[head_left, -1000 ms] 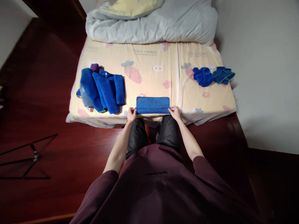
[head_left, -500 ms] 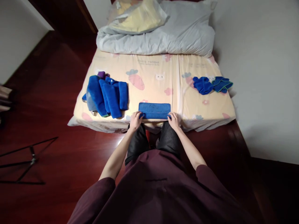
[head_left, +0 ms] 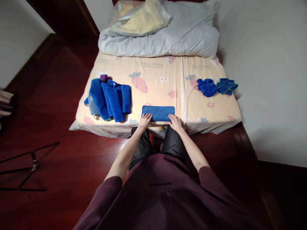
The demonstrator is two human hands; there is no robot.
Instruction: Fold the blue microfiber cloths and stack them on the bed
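Note:
A blue towel (head_left: 158, 111), folded into a flat oblong, lies at the near edge of the bed in the head view. My left hand (head_left: 145, 120) rests on its lower left part with the fingers stretched out flat. On the lower right corner lies my right hand (head_left: 175, 122), its fingers likewise extended over the cloth. Neither hand grips the towel. Left of it sits a heap of folded blue towels (head_left: 112, 99), with a bit of purple cloth (head_left: 104, 77) behind. Two crumpled blue cloths (head_left: 207, 88) lie to the right, one of them green-edged.
The bed (head_left: 153, 83) has a cream sheet printed with carrots. A grey quilt (head_left: 187, 35) and a yellow pillow (head_left: 144, 20) fill its far end. Black tripod legs (head_left: 33, 166) stand on the dark red floor at left. A pale wall (head_left: 268, 80) borders the right side.
Both hands have let go of the towel's near corners and now lie flat on it. The left hand has shifted inward to the right. The towel's near flap looks pressed down.

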